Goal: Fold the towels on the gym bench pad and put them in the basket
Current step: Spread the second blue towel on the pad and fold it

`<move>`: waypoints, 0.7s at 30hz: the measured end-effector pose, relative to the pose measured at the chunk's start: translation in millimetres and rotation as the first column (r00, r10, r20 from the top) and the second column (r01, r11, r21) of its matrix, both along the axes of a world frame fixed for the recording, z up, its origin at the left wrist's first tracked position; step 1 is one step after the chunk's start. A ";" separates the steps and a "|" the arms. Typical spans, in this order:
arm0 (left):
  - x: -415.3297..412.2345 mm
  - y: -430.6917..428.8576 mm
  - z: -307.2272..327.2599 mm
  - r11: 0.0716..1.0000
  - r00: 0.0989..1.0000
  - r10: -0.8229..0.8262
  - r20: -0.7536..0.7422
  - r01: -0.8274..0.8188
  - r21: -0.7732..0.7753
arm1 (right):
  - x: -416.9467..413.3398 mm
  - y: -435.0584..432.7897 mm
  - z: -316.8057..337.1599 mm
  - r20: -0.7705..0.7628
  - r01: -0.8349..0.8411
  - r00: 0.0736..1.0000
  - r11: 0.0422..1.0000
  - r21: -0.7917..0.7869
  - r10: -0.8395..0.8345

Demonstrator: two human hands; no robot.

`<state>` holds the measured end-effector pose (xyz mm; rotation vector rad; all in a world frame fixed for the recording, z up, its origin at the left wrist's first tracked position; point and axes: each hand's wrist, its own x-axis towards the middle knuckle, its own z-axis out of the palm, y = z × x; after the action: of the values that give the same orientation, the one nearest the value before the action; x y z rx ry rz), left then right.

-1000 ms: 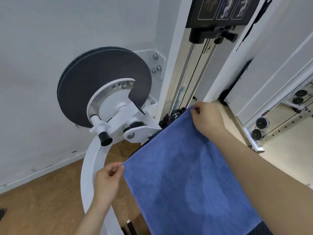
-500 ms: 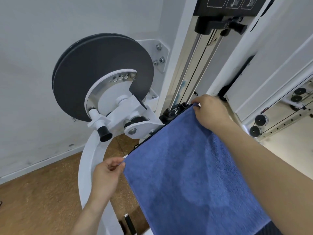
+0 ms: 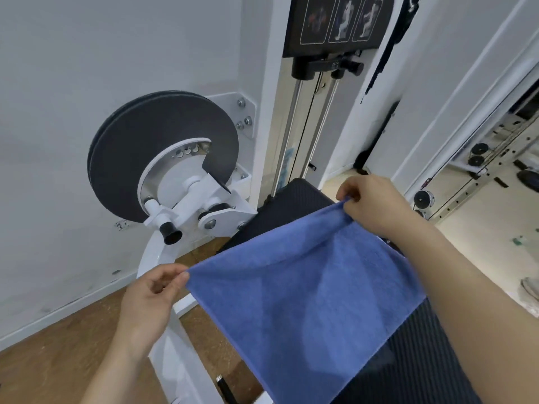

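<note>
Now both hands pinching a blue towel [image 3: 306,301], left hand [image 3: 148,298] and right hand [image 3: 376,205] at corners, above bench pad [image 3: 300,199].

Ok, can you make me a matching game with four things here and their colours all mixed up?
Things:
1. towel
2. bench pad
3. floor
4. machine frame

Colours:
A. white
B. brown
C. blue
D. black

Pairs: 1-C, 2-D, 3-B, 4-A
</note>
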<state>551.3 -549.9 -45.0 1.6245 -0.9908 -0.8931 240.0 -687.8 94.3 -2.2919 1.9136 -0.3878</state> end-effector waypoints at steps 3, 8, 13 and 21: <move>-1.5 15.6 28.2 0.995 0.999 -0.055 0.002 0.055 -0.084 | -21.3 44.9 21.8 0.021 -0.009 1.000 1.000 -0.030 0.010; -12.6 41.1 83.2 0.953 0.989 -0.136 -0.065 0.113 -0.282 | -46.6 129.7 58.9 0.017 0.044 0.999 0.999 -0.021 -0.044; -29.3 61.3 145.9 0.893 0.995 -0.091 -0.029 0.069 -0.444 | -65.9 215.3 95.1 0.471 -0.024 0.880 0.988 0.153 -0.052; -68.6 55.1 204.0 0.864 0.988 -0.132 0.079 0.154 -0.480 | -101.9 295.2 88.5 0.837 -0.257 0.474 0.866 0.428 -0.273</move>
<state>482.7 -494.8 159.0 1.1557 -1.2637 -0.6364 138.1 -392.6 182.8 -1.2559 1.2243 -0.7761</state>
